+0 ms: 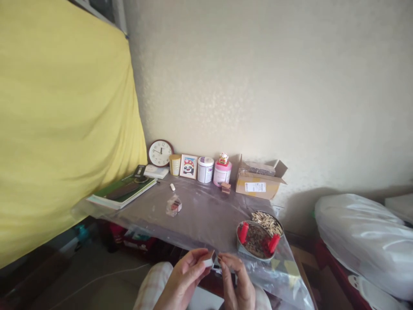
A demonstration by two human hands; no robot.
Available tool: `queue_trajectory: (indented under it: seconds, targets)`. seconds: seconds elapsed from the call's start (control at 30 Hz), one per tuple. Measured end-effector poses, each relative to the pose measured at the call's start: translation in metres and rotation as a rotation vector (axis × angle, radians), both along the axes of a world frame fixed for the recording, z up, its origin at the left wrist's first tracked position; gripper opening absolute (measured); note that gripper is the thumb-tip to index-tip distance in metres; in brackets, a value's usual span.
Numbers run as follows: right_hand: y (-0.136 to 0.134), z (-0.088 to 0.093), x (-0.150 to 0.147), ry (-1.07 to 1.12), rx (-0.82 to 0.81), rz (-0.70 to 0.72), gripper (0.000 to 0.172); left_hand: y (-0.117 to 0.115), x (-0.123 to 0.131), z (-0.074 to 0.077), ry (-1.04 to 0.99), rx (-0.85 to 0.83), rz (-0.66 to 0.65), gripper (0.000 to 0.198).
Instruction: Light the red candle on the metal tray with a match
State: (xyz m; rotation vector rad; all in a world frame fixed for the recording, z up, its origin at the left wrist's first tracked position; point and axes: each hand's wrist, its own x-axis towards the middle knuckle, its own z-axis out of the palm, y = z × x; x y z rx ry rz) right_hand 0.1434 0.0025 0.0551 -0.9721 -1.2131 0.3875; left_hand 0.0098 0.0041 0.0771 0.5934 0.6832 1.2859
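My left hand grips a small matchbox between thumb and fingers, over my lap at the table's near edge. Just right of it, my right hand pinches a thin matchstick, its tip close to the box's side. Beyond the right hand stands a round tin with dark, earthy filling and two red candles upright or leaning in it. Behind that sits a bowl of loose matchsticks. A clear-wrapped pack of small boxes lies mid-table.
A plastic-covered table lies before me. Along the wall are a clock, a yellow cup, a framed panda picture, two canisters and an open cardboard box. Books lie left; a white plastic bag bulges right.
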Motion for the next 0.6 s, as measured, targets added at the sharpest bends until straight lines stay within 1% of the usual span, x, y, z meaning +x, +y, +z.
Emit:
queue_trajectory:
  seconds: [0.07,0.17,0.23,0.33,0.47,0.6]
  targets:
    - [0.003,-0.003,0.000,-0.068,0.083,-0.002,0.011,0.000,0.001,0.004,0.007,-0.002,-0.011,0.033]
    - [0.007,-0.005,0.001,-0.157,0.168,-0.035,0.013,-0.002,0.001,0.015,0.021,0.010,-0.001,0.023]
    - [0.008,-0.004,0.001,-0.201,0.198,-0.058,0.013,-0.004,0.000,0.024,0.027,0.009,0.023,0.020]
    - [0.007,0.000,0.002,-0.234,0.206,-0.057,0.013,-0.006,0.000,0.032,0.047,0.010,0.026,0.022]
    - [0.008,0.010,0.005,-0.274,0.238,-0.034,0.014,-0.007,0.001,0.034,0.080,0.057,0.008,0.015]
    - [0.005,0.025,0.015,-0.388,0.262,-0.032,0.020,-0.005,0.001,0.029,0.095,0.061,0.019,0.012]
